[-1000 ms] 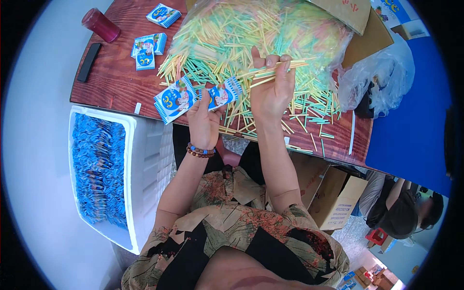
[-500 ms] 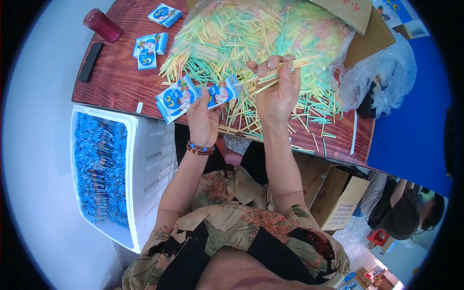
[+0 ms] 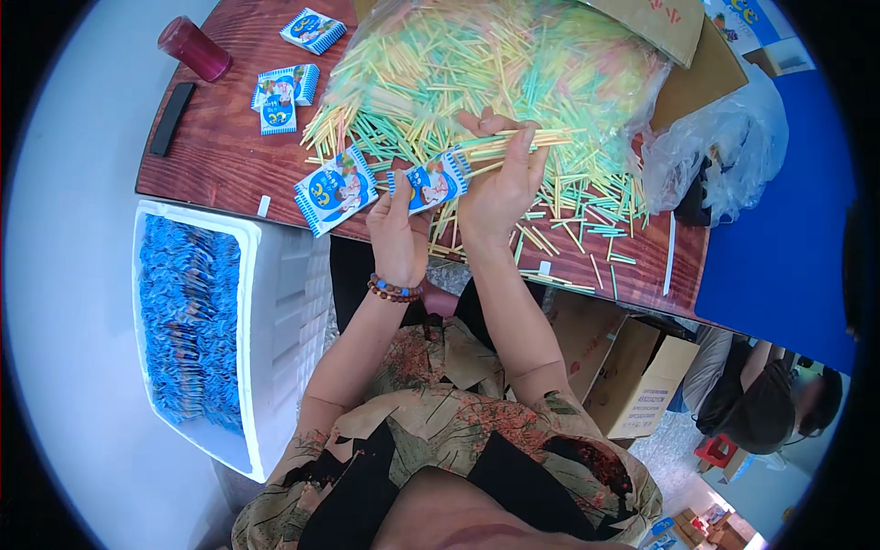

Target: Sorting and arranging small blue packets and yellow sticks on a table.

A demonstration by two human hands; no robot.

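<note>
My left hand [image 3: 396, 240] pinches a small blue-and-white packet [image 3: 436, 181] between thumb and fingers, above the table's near edge. In my right hand [image 3: 502, 194] is a small bundle of thin yellowish sticks [image 3: 555, 137], gripped between thumb and fingers. The bundle's left ends meet the packet's right end; whether any are inside is hard to see. Just left of the held packet lies another blue-and-white packet [image 3: 332, 192]. Beyond both hands spreads a big heap of thin yellow, green and pink sticks [image 3: 431, 87], partly under clear plastic.
More packets [image 3: 291, 87] lie at the table's far left, near a red cup [image 3: 194, 50] and a black bar [image 3: 172, 119]. A white foam box [image 3: 246, 321] full of blue packets stands at left. Clear plastic bags [image 3: 733, 137] and cardboard flaps [image 3: 655, 26] are at right.
My right hand has moved left and nearer to me with the sticks, closing on the packet. My left hand has shifted slightly right with the packet.
</note>
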